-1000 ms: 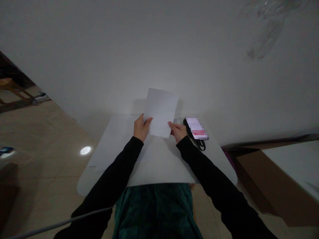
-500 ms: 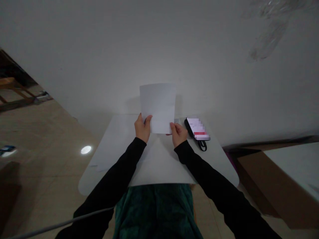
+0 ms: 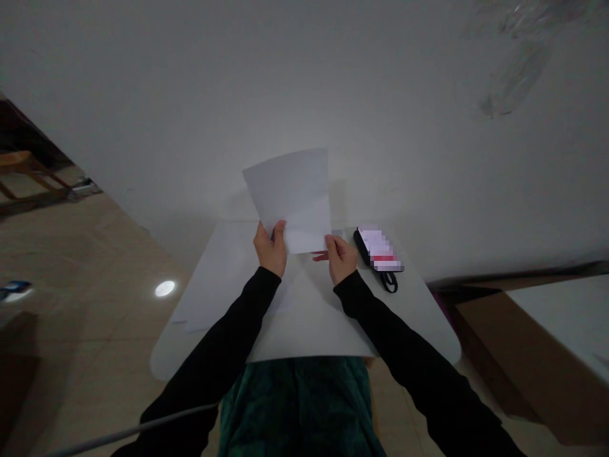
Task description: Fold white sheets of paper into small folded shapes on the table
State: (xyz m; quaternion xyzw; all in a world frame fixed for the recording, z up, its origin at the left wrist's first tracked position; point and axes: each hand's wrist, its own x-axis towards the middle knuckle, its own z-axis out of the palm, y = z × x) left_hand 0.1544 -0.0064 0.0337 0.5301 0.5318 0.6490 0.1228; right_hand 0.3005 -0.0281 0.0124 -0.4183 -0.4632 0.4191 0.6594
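Observation:
A plain white sheet of paper is held up above the table, tilted toward the left at its top. My left hand grips its lower left side, thumb in front and fingers behind. At the lower right corner my right hand pinches the sheet between thumb and fingers. A thin red object shows beneath the paper's lower edge, left of my right hand; its kind I cannot make out. Just right of that hand lies a phone with a lit, pixelated screen.
More white paper lies on the left of the white table. A black strap loop hangs by the phone. The wall rises behind the table. A brown box stands at the right, and a grey cable crosses my left sleeve.
The paper's top has swung to the left and its upper left corner now spreads farther out. More of the red object shows beneath it. Both hands stay nearly in place.

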